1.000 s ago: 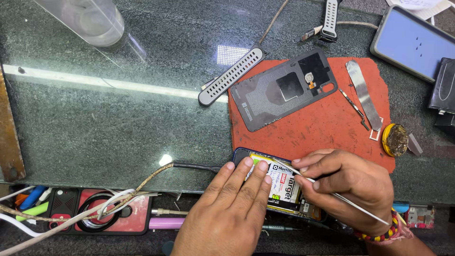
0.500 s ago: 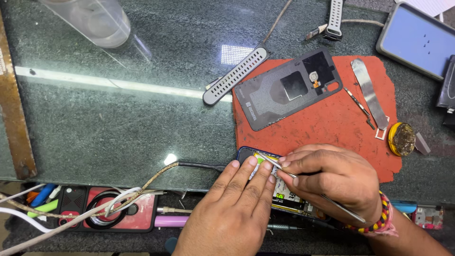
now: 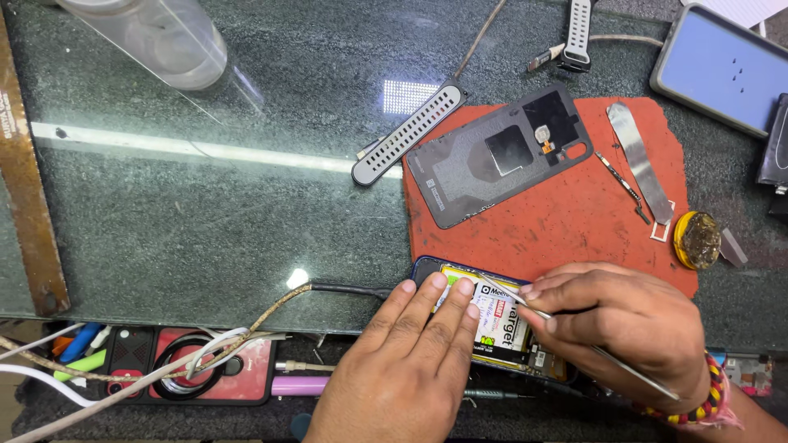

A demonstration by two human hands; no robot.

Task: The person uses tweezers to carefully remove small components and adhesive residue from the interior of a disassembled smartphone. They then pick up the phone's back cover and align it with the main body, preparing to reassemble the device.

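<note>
Two hands work on an opened phone point(image 3: 484, 316) at a glass bench.
Left hand point(image 3: 402, 369) presses flat, fingers spread, on the phone; right hand point(image 3: 616, 328) pinches tweezers point(image 3: 574, 332) over the battery point(image 3: 497, 316).

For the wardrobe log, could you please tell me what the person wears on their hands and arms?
Both hands are bare, without gloves, rings or visible sleeves. The right hand has a beaded bracelet at the wrist, red, yellow and dark beads, with a pink band beside it. The left hand wears nothing.

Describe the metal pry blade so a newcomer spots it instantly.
Find the red mat on the glass bench. Near its right edge, beside the dark phone back cover, lies the metal pry blade: flat, bare, silvery, far wider than the thin strip alongside it.
</note>
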